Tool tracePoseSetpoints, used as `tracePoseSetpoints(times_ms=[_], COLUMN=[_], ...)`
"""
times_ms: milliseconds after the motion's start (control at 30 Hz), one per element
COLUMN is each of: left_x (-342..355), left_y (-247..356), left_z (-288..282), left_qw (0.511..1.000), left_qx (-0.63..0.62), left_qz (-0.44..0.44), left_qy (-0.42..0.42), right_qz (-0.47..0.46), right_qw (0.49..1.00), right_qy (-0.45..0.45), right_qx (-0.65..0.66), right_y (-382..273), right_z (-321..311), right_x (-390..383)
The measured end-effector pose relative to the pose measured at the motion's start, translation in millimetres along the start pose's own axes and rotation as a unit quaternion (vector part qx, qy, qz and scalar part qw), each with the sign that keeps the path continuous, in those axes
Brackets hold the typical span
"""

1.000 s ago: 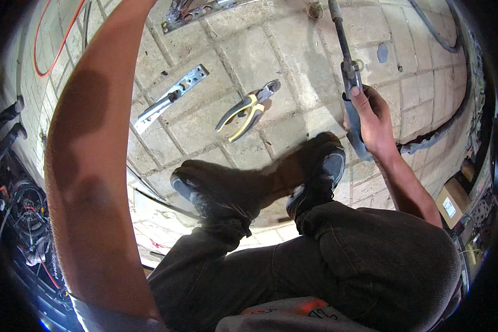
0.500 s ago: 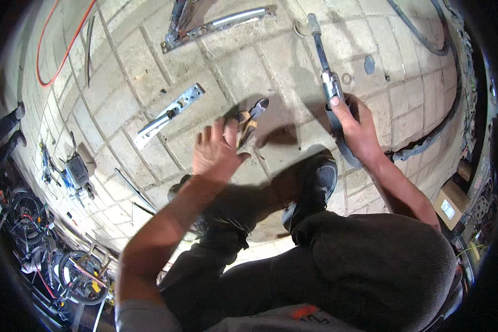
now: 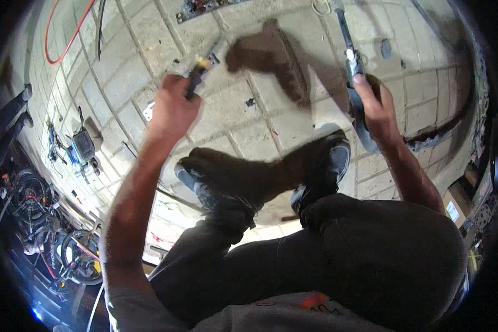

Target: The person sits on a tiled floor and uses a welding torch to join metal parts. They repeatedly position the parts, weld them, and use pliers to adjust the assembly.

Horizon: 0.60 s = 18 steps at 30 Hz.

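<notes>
My left hand (image 3: 174, 108) is closed round a pair of diagonal cutters (image 3: 197, 77) with yellow and black handles. They are smeared by motion, so the jaws cannot be made out. Beneath them on the floor lies a flat metal bracket (image 3: 149, 110), mostly covered by the hand and the tool. My right hand (image 3: 377, 105) grips the dark handle of a MIG welding torch (image 3: 346, 37), whose bent neck and grey nozzle point away from me. From the handle its thick cable (image 3: 423, 143) curves off to the right.
Another metal piece (image 3: 205, 11) lies at the far edge of the paved floor (image 3: 265, 124). On the left are a red hose (image 3: 66, 50), a blue and black device (image 3: 83, 146) and wheels (image 3: 80, 257). A cardboard box (image 3: 456, 205) stands at the right.
My left hand has swung left and away from me with the cutters, from open floor to over the bracket. The right hand keeps hold of the torch. The view has shifted slightly.
</notes>
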State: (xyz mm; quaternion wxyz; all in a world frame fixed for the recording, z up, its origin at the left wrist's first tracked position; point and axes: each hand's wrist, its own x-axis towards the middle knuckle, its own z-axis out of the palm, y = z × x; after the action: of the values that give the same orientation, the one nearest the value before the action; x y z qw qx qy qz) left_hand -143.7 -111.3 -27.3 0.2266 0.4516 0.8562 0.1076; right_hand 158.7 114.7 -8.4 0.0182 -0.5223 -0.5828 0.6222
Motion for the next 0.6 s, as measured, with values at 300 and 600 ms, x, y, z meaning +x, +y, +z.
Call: tracePoseSetpoints(times_ms=[300, 600], left_x=[40.3, 46.6], left_y=[-66.4, -56.4], left_z=[-22.8, -15.1], left_qw=[0.877, 0.853], left_qx=[0.467, 0.511], left_qz=[-0.027, -0.042], left_qy=[0.107, 0.094], right_qz=[-0.001, -0.001], right_qw=[0.998, 1.0], right_qy=[0.022, 0.011], right_qx=[-0.051, -0.023], right_y=[-8.4, -4.2], right_z=[6.9, 5.7], right_x=[-4.3, -3.2])
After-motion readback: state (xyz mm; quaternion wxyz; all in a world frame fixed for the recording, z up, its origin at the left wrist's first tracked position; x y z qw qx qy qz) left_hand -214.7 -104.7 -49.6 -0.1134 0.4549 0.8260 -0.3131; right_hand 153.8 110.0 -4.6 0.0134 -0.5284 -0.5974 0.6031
